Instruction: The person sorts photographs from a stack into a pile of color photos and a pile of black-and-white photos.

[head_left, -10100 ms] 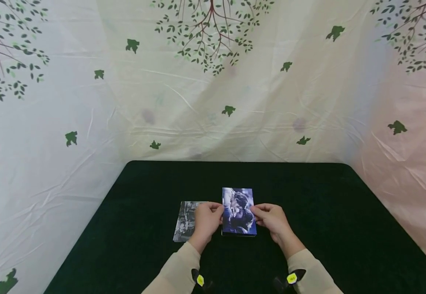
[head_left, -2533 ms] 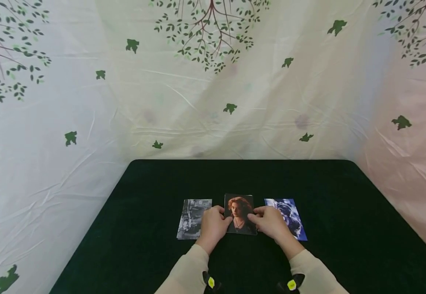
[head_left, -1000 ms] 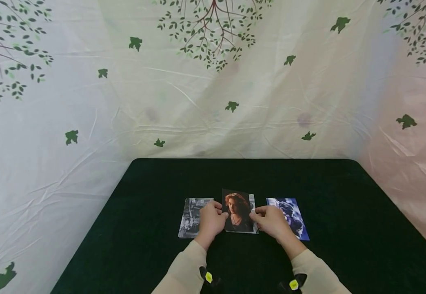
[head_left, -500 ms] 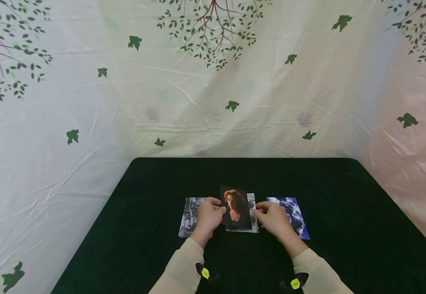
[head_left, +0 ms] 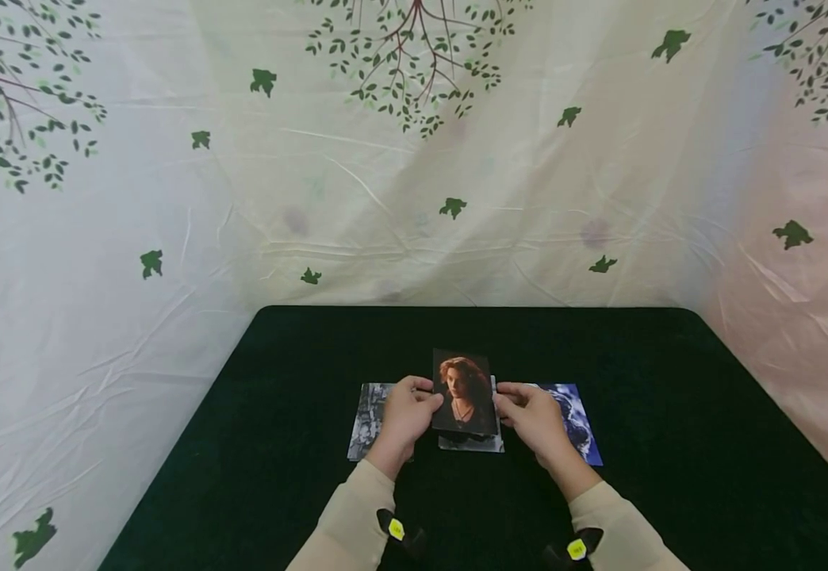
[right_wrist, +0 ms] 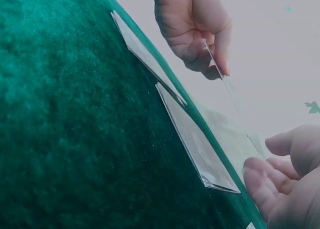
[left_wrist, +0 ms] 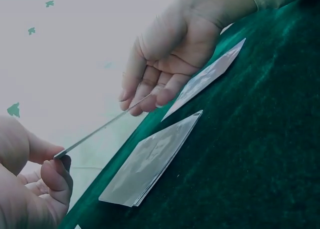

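A photo card (head_left: pixel 464 392) with a dark portrait of a red-haired person is lifted off the table and tilted. My left hand (head_left: pixel 405 416) pinches its left edge between thumb and fingers, as the left wrist view also shows. At the card's right edge is my right hand (head_left: pixel 537 420); in the right wrist view its thumb and index finger stand apart around that edge, not pinching it. Below the raised card lies a small stack of grey photo cards (left_wrist: pixel 150 164). Beyond my left hand sits a grey photo pile (head_left: pixel 369 412). A blue-toned photo (head_left: pixel 576 416) lies partly behind my right hand.
The dark green cloth-covered table (head_left: pixel 278 507) has rounded far corners. A pale curtain (head_left: pixel 385 214) with printed leaves hangs close behind it and along both sides. Both wrists wear black straps with yellow tags.
The portrait card has risen from the middle stack, uncovering a grey photo beneath. Earlier, the blue photo lay on top of the middle stack; now it lies to the right. My right fingers have loosened.
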Tool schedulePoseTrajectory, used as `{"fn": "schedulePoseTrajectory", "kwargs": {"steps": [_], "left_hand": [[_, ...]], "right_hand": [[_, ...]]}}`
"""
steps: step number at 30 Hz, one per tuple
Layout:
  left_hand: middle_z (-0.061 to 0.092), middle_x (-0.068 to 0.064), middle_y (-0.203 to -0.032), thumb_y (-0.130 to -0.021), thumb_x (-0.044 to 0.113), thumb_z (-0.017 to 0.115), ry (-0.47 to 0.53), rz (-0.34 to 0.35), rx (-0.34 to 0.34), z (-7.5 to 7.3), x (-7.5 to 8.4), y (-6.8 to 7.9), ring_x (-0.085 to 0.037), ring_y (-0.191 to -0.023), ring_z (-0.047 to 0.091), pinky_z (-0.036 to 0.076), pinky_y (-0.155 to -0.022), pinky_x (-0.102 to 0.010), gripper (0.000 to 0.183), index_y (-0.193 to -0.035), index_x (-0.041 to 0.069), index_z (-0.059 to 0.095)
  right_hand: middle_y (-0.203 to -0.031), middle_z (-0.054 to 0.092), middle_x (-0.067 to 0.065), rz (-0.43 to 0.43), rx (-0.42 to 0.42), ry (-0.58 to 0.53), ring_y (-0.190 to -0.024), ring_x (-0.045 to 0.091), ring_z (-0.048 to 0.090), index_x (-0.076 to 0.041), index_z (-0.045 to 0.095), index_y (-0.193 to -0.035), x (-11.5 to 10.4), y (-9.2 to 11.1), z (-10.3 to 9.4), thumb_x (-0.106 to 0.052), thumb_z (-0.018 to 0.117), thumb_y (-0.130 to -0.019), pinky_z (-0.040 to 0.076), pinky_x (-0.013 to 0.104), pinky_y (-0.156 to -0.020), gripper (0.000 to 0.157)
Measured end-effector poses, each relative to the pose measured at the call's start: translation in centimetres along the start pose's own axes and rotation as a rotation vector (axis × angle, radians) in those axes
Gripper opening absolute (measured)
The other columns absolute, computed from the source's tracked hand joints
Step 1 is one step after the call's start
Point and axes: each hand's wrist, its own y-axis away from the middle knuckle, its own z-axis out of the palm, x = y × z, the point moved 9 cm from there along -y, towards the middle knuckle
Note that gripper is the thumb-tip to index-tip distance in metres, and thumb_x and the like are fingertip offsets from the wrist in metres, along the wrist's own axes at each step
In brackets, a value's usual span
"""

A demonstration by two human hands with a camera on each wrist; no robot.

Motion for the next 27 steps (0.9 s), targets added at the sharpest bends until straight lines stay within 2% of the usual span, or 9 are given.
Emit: {"fn": "schedulePoseTrajectory", "kwargs": {"steps": [8,16,27], "left_hand": [[0.067,-0.008,-0.089,-0.091,0.014,0.065,0.0,0.039,0.009,0.17,0.2,0.01,-0.02,-0.078,0.064,0.05,-0.064,-0.031,0.022,-0.11,0.004,0.059],[0.061,-0.008,-0.083,-0.095,0.017,0.059,-0.003,0.057,0.053,-0.1,0.48,0.25,-0.016,-0.062,0.056,0.046,-0.053,-0.028,0.016,-0.105,0.004,0.062],[0.06,-0.007,-0.079,-0.095,0.017,0.059,0.004,0.094,0.103,-0.17,1.0,0.55,-0.016,-0.058,0.056,0.047,-0.05,-0.028,0.014,-0.101,0.005,0.064]], "right_hand": [[-0.113,0.062,0.011,0.024,-0.018,-0.159,-0.098,0.022,0.062,-0.01,0.06,-0.127,0.0,0.06,0.15,-0.02,0.063,-0.094,0.053,0.033,-0.081,0.035],[-0.123,0.057,0.011,0.05,-0.029,-0.272,-0.108,0.024,0.057,-0.011,0.058,-0.13,-0.03,0.15,-0.05,-0.022,0.063,-0.094,0.051,0.033,-0.086,0.038],[-0.118,0.056,0.011,0.077,0.009,-0.353,-0.098,0.025,0.056,-0.009,0.059,-0.127,0.09,-0.07,-0.24,-0.022,0.063,-0.094,0.05,0.033,-0.08,0.037]]}}
